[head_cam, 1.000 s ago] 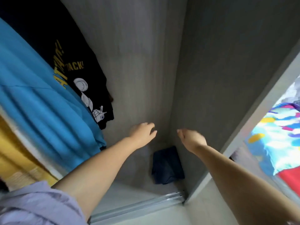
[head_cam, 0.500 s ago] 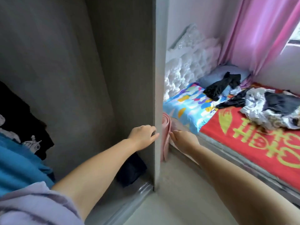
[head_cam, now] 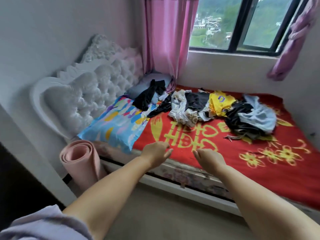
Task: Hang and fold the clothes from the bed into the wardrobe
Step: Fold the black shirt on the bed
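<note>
Clothes lie heaped mid-frame on the red bedspread; left hand and right hand hover below, relaxed, empty.

You're in a home bedroom: a bed with tufted headboard, pillow, scattered clothes, pink curtains beside a window.

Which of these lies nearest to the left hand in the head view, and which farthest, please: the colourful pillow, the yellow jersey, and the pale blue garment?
From the left hand:
1. Colourful pillow, just beyond it at the head of the bed, nearest.
2. Yellow jersey, in the clothes pile across the red blanket, toward the window.
3. Pale blue garment, at the pile's far right end, farthest.
</note>
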Tool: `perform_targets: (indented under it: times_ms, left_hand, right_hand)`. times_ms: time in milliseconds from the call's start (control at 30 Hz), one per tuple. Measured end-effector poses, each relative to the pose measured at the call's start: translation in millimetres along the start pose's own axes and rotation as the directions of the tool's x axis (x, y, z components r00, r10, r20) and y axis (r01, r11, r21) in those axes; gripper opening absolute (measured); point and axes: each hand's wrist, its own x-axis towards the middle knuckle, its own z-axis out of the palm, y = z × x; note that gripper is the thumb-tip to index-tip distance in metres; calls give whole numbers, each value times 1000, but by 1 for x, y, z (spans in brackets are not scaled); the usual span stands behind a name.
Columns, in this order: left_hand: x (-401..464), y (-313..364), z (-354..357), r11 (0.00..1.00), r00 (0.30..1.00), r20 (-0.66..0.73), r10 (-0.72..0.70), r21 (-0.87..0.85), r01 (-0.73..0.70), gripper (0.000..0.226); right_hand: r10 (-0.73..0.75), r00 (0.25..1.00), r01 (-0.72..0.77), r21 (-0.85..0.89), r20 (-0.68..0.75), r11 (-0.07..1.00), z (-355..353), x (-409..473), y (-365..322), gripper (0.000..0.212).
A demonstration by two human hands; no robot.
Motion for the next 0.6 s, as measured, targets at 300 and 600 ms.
perform_targets:
  times_ms: [300, 600]
  left_hand:
    - [118, 48, 45, 993, 990, 88, 112, 17, -114, 38]
    - [265, -2, 53, 992, 984, 131, 119, 19, -123, 39]
  right_hand:
    - [104, 993, -105, 34, 49, 994, 6, 44, 102, 46]
    - [166, 985, -167, 29, 55, 985, 5, 177, 146, 42]
